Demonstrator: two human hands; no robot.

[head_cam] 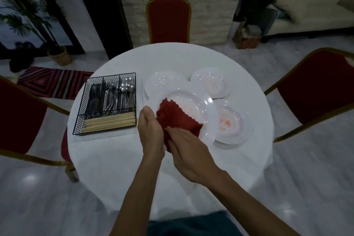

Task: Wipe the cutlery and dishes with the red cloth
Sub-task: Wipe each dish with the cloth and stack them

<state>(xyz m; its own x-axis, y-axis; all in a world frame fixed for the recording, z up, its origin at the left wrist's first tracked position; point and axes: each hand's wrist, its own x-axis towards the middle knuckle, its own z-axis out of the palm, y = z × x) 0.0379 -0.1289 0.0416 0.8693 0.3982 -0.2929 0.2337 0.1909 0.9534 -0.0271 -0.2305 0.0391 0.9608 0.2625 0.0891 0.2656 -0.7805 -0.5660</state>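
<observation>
The red cloth point(176, 118) lies folded over the near left part of a large white plate point(197, 105), which shows faint pink smears. My left hand point(150, 130) holds that plate by its left rim, its fingertips hidden behind the cloth. My right hand point(188, 151) presses the cloth with straight fingers laid flat on it. A clean-looking plate point(162, 82) sits behind; two stained plates point(210, 82) point(232, 123) lie to the right. A black wire basket point(107, 103) at the left holds knives, forks, spoons point(127, 86) and chopsticks point(111, 122).
Everything stands on a round table with a white tablecloth point(118, 159). Red chairs with gold frames stand at the far side point(168, 17), the left point(17, 119) and the right point(314, 90). A striped rug point(51, 80) and a potted plant point(59, 55) are on the floor.
</observation>
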